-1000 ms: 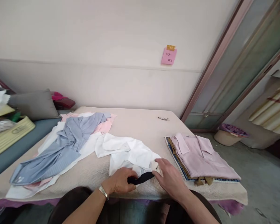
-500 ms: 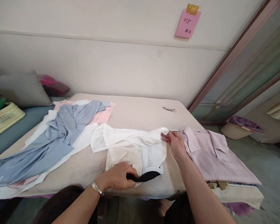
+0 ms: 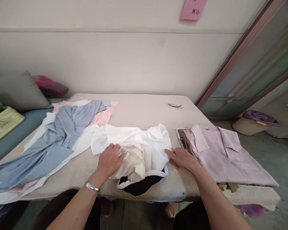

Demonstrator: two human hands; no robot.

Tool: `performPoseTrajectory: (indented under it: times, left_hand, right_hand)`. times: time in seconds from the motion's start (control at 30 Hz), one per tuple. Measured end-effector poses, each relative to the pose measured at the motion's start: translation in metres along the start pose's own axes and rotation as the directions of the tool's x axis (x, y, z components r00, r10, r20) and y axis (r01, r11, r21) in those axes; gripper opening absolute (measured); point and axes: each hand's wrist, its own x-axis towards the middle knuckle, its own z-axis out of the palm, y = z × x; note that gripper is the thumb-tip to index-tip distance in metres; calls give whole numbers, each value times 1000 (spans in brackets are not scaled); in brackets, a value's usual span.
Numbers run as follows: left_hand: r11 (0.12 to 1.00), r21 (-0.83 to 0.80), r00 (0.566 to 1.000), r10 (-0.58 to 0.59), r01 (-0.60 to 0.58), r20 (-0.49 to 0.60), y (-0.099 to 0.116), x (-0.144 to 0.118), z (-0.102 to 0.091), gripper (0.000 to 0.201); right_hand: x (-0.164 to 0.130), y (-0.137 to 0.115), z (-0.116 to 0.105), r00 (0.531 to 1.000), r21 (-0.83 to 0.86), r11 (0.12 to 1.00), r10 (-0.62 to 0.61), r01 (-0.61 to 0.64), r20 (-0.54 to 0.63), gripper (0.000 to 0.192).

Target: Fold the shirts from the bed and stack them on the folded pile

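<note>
A crumpled white shirt (image 3: 144, 147) lies at the near middle of the beige-covered table (image 3: 144, 108), with a cream part bunched in front and a black piece (image 3: 140, 186) showing under its near edge. My left hand (image 3: 109, 159) rests palm down on the shirt's left side, fingers spread on the cream fabric. My right hand (image 3: 181, 157) touches the shirt's right edge with its fingertips, beside a stack of folded garments topped by a lilac shirt (image 3: 220, 156).
A heap of blue (image 3: 57, 140), pink and white clothes covers the table's left part. A small dark object (image 3: 175, 105) lies near the far edge. A grey cushion (image 3: 16, 92) and a yellow box (image 3: 3, 119) sit on the left; a glass door stands at the right.
My left hand let go of the black piece and moved up onto the shirt's left side. My right hand came from the shirt's far corner to its right edge. The shirt has been shifted and spread.
</note>
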Motion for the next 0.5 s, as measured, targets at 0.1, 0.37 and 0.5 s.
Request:
performPoseTrajectory:
  times: [0.1, 0.37, 0.5]
  left_hand:
    - [996, 23, 994, 80, -82, 70, -2, 0, 7, 22]
    - [990, -140, 998, 12, -21, -65, -14, 12, 1, 9]
    - [960, -110, 927, -277, 257, -252, -35, 18, -27, 9]
  right_hand:
    - [5, -2, 9, 988, 35, 999, -10, 5, 151, 52]
    - [11, -8, 12, 997, -114, 992, -53, 60, 63, 26]
    - [12, -6, 10, 1000, -205, 978, 28, -25, 10, 30]
